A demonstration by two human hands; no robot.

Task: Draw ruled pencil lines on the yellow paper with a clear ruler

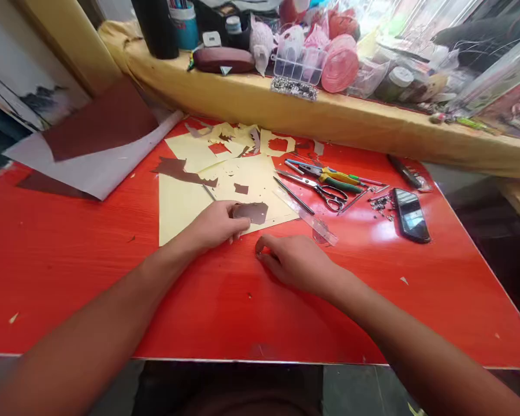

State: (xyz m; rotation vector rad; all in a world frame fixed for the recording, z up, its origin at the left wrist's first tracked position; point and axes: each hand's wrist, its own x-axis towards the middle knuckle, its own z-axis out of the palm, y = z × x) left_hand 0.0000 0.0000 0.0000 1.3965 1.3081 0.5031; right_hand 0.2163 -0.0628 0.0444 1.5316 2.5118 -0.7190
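A small brown piece with tiny holes [253,213] is held at its left end by my left hand [219,224], between thumb and fingers, over the lower part of a cream sheet [177,214]. Just to the right and a little lower, my right hand [297,260] is closed in a pinch above the red table [225,312]. Whatever its fingertips hold, if anything, is too small to make out. Close by lie a clear ruler [305,215] and a dark pen [293,195].
Scissors [314,186], pliers [340,180], small metal bits [383,204] and a phone [411,215] lie at the right. Cut scraps [184,170] cover the back. A large brown sheet [101,124] lies at the left. A crowded ledge [242,95] runs behind.
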